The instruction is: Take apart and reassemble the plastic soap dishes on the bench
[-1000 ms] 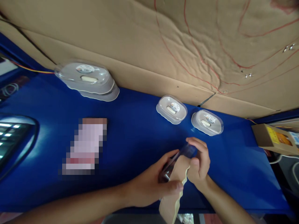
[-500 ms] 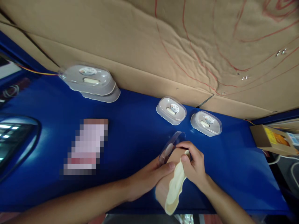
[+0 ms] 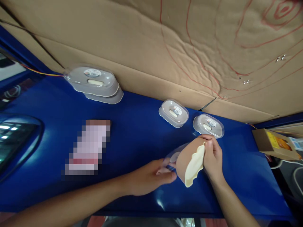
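Observation:
My right hand (image 3: 213, 157) grips the far end of a pinkish-beige storage box (image 3: 189, 157), tilted on its side above the blue table. Its wavy rim and cream inside face toward the lower right. My left hand (image 3: 151, 177) holds a clear plastic lid (image 3: 169, 159) with a pale oval sticker. The lid is beside the box's left side; overlap hides whether they touch. Behind my right hand stands a small grey box with a clear lid (image 3: 208, 125). A similar small lidded box (image 3: 174, 113) stands left of it.
At the back left, larger grey lidded boxes (image 3: 92, 82) are stacked against the cardboard wall (image 3: 132, 41). A blurred-out phone-like thing (image 3: 88, 146) lies on the blue table (image 3: 132, 132). A dark screen (image 3: 16, 145) is at the left, a cardboard carton (image 3: 272, 143) at the right.
My right hand has moved up and right with the beige box, away from my left hand. My left fingers have left the box and keep the clear lid.

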Motion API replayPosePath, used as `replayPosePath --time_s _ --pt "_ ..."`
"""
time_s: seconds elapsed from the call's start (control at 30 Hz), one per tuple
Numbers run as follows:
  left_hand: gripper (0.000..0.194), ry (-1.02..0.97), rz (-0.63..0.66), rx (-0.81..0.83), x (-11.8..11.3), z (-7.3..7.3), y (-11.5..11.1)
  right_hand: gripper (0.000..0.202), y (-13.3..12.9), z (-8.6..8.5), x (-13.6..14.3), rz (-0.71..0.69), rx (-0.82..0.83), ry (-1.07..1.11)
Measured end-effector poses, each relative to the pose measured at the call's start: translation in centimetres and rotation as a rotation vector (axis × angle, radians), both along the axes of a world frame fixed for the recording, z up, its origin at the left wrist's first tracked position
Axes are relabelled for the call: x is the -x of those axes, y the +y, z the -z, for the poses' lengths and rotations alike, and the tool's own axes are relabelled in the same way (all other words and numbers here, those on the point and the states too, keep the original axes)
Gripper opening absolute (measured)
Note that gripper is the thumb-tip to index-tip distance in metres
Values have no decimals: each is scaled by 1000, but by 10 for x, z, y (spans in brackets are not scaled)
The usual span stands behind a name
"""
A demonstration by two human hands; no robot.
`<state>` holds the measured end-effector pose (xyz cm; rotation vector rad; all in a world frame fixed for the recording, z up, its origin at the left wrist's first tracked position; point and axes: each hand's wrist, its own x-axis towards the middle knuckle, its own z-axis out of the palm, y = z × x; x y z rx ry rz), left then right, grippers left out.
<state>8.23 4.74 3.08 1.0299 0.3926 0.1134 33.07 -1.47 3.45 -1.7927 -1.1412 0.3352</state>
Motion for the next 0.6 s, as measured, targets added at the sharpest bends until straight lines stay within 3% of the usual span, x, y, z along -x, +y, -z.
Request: replayPosePath --time_s 0.23,0.37,0.6 --pt "50 -17 93 -139 2 -7 0 29 4 9 17 -105 14 74" --pt "47 -22 104 -132 2 -9 2 33 6 13 24 -187 -24 286" --pt "54 -25 120 -60 3 -3 3 41 8 15 24 -92 131 650"
